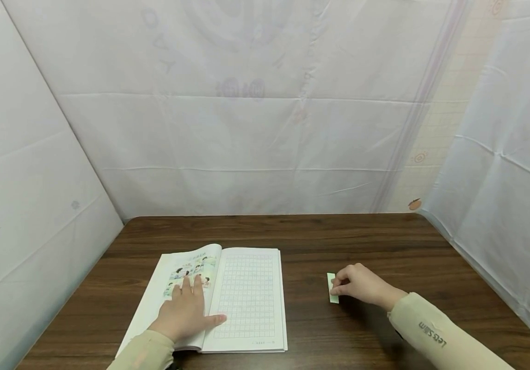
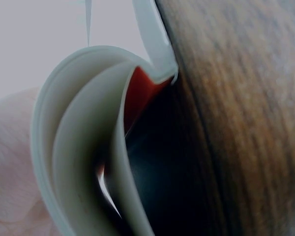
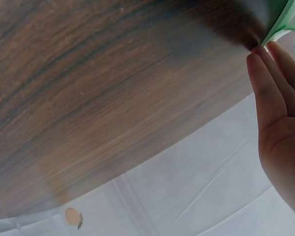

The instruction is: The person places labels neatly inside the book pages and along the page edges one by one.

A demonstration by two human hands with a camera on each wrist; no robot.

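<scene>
L hand (image 1: 186, 311) flat, fingers spread, pressing open workbook (image 1: 246, 298). R hand (image 1: 362, 284), right of workbook, pinches green paper strip (image 1: 332, 288): likely light, flimsy; take by edge.

Open book (image 1: 246, 298) on table (image 1: 385, 241), paper slip (image 1: 332, 288) to its right

The head view looks forward and down over the whole wooden table (image 1: 385, 246) from its near edge — far corners and white backdrop included. The left wrist view sits very close against curled book pages (image 2: 88, 147). The right wrist view skims the tabletop (image 3: 98, 98) — shared with the head view.
</scene>
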